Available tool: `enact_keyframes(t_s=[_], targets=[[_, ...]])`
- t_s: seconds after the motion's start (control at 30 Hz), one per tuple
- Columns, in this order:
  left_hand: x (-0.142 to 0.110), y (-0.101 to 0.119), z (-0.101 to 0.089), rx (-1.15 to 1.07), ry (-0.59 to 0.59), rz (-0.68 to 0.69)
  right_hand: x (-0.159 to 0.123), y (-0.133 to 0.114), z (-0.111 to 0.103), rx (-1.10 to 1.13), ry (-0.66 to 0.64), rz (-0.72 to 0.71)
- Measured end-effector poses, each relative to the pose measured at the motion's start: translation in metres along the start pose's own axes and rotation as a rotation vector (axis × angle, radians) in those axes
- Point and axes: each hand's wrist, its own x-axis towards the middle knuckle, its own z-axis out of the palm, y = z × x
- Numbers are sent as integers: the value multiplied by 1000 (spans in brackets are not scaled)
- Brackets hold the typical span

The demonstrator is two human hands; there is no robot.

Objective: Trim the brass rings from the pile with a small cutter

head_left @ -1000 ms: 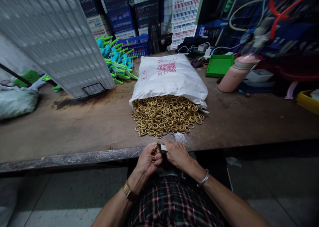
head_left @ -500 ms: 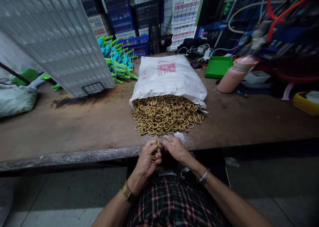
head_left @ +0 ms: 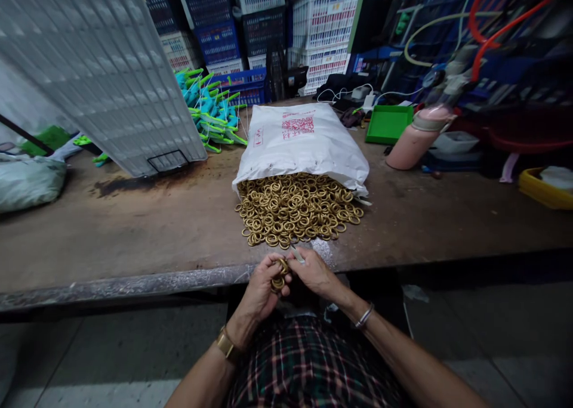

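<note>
My left hand (head_left: 263,286) is closed around several gold-coloured metal rings (head_left: 278,283), held just off the table's front edge. Close beside it, my right hand (head_left: 315,272) pinches a small pale flat tool (head_left: 298,255); its kind is hard to make out. The right fingertips meet the rings in the left hand, and the exact contact is too small to see. Just beyond both hands lies a heap of the same rings (head_left: 295,208), spilling from the mouth of a white sack (head_left: 308,142) with red print.
The brown wooden table (head_left: 147,235) has a worn front edge. A grey ribbed panel (head_left: 111,80) stands at the left, with green and turquoise pieces (head_left: 215,116) behind it. To the right are a green tray (head_left: 389,123) and a pink bottle (head_left: 414,139). Crates (head_left: 322,23) are stacked behind.
My right hand has come slightly left and down, closer to the rings in my left hand. The pale tool has shifted with it. The left hand keeps its hold.
</note>
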Motion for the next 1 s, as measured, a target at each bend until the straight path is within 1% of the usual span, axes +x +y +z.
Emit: enact_keyframes(t_s=[0.1, 0.17, 0.27, 0.33, 0.43, 0.53, 0.67, 0.77, 0.83, 0.9, 0.93, 1.0], targets=[[2, 3, -4, -88, -6, -68, 0, 0, 1, -39, 62, 6], [3, 4, -6, -154, 57, -99, -2, 0, 3, -28, 90, -6], [6, 0, -7, -197, 163, -81, -5, -2, 5, 18, 102, -51], [7, -4, -8, -190, 177, -49, -8, -2, 7, 49, 110, -87], [7, -7, -7, -179, 160, -18, -10, -1, 9, 82, 166, -104], [3, -6, -4, -157, 136, 0, -9, 0, 10, 131, 211, -62], [-2, -2, 1, -125, 30, -31, -6, 2, 12, 199, 201, -19], [-3, -1, 1, -107, 7, -23, -5, 3, 14, 201, 205, -22], [-3, -1, -1, -79, 27, -5, -5, 4, 15, 190, 201, -34], [-1, -2, -2, -16, 47, 30, -5, 3, 14, 186, 171, -41], [-1, -2, -3, 43, 60, 61, -6, 3, 13, 184, 149, -45], [-1, -2, -3, 240, 103, 137, -6, 1, 10, 172, 107, -54]])
